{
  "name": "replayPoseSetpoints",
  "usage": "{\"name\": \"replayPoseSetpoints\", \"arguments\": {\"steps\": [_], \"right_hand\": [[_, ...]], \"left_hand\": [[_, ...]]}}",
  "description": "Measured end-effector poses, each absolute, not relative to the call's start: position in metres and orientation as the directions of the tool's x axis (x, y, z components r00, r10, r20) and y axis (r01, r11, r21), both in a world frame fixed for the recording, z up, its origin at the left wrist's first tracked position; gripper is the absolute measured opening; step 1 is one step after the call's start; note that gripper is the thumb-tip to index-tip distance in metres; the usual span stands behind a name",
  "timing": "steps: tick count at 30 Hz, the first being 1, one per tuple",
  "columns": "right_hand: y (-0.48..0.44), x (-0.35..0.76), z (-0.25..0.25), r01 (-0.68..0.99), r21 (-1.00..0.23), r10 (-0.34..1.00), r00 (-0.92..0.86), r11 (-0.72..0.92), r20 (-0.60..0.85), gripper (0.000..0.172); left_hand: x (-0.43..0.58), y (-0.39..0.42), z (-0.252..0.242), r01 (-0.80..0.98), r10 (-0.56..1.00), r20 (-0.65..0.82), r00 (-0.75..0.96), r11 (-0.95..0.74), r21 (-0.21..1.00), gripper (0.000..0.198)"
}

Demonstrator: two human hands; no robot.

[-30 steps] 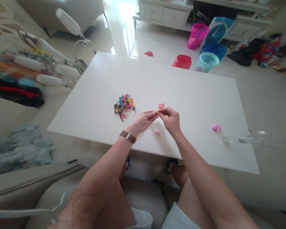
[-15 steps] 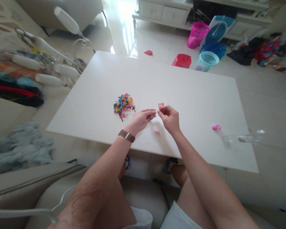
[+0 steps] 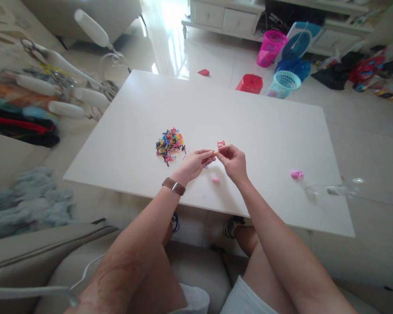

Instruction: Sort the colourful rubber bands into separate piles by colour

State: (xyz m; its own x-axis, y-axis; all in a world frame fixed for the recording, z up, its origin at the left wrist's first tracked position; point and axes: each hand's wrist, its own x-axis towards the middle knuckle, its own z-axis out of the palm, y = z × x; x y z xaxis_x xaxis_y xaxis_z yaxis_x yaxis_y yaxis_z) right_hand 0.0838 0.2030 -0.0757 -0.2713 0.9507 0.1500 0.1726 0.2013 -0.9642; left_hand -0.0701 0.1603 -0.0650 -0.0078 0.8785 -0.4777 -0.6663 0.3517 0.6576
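Observation:
My left hand [image 3: 194, 165], with a brown watch on its wrist, and my right hand [image 3: 232, 162] meet fingertip to fingertip just above the white table [image 3: 265, 131]. Both pinch a tiny coloured piece, too small to name. A heap of small colourful rubber bands [image 3: 169, 145] lies left of my left hand. A few red bands [image 3: 220, 143] lie just beyond my right hand. A small pink piece [image 3: 215, 179] rests on the table below my hands.
A pink lump [image 3: 297, 175] and a clear plastic bottle lying on its side [image 3: 334, 190] sit at the table's right. On the floor behind are a red box [image 3: 250, 83], a pink basket [image 3: 271, 47] and a teal basket [image 3: 283, 84]. A rack with white handles [image 3: 68, 93] stands at left.
My fingertips parted slightly half a second ago and have come back together. The rest is unchanged.

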Motion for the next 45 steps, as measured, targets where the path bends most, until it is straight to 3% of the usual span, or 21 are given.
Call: {"name": "replayPoseSetpoints", "arguments": {"steps": [19,30,45], "right_hand": [[0.202,0.082,-0.062,0.295,-0.911,0.935,-0.292,0.289,0.202,0.011],[0.203,0.082,-0.069,0.283,-0.922,0.927,-0.338,0.263,0.161,0.008],[0.207,0.092,-0.054,0.396,-0.831,0.908,-0.315,0.391,0.278,0.011]], "left_hand": [[-0.069,0.162,-0.069,-0.483,0.91,-0.397,-0.118,0.296,0.824,0.01],[-0.066,0.163,-0.076,-0.461,0.914,-0.377,-0.152,0.273,0.845,0.011],[-0.075,0.163,-0.072,-0.238,0.884,-0.324,-0.337,0.253,0.938,0.006]]}}
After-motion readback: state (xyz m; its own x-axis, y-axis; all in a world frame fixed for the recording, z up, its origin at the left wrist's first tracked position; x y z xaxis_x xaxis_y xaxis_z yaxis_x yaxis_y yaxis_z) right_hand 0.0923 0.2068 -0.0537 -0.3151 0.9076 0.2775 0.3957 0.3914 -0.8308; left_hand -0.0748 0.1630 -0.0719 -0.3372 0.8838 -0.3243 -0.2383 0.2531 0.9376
